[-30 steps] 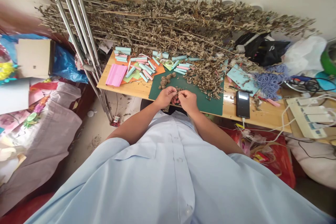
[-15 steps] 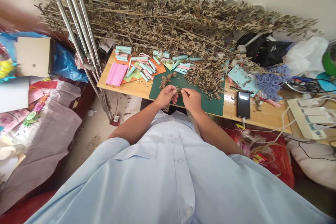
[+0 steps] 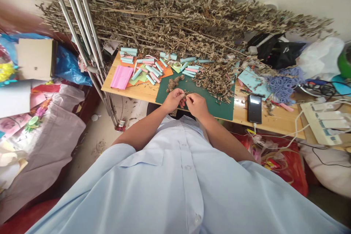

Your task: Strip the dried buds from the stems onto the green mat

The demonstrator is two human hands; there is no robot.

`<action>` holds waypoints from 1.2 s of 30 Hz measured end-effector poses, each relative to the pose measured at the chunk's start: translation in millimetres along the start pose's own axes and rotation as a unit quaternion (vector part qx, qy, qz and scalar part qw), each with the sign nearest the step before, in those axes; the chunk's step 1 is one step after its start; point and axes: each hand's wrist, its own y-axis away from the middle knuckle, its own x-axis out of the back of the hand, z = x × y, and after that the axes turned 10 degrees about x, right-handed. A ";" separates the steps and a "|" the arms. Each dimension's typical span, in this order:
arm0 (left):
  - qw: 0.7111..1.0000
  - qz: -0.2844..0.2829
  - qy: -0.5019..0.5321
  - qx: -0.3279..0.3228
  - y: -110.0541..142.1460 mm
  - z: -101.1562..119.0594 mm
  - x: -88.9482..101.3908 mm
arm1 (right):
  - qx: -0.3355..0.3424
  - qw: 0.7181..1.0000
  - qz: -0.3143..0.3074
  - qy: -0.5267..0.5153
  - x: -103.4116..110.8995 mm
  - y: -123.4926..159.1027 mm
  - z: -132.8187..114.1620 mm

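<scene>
My left hand (image 3: 172,100) and my right hand (image 3: 196,104) meet over the near edge of a dark green cutting mat (image 3: 216,106). Both have their fingers pinched together on a small clump of dried leaves (image 3: 186,96) held between them. Just beyond my left hand lies a small heap of rolled leaf balls (image 3: 173,82). A larger loose pile of dried leaves (image 3: 215,79) covers the mat's far right part. Long dried leafy branches (image 3: 175,25) are stacked across the back of the wooden table (image 3: 137,91).
Rolled blue and pink paper tubes (image 3: 149,66) and a pink sheet (image 3: 121,77) lie on the table's left. A phone (image 3: 253,108) on a cable lies right of the mat. Metal poles (image 3: 82,33) lean at the left. Bags, cords and a power strip (image 3: 322,124) crowd the right.
My hands have stayed at the mat's near edge, working the same leaf clump. The right hand drew slightly away and has come back against the left.
</scene>
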 end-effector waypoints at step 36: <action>0.994 0.049 0.099 -0.014 3.0 1.6 4.3 | -0.010 0.994 -0.107 0.004 11.1 14.0 14.9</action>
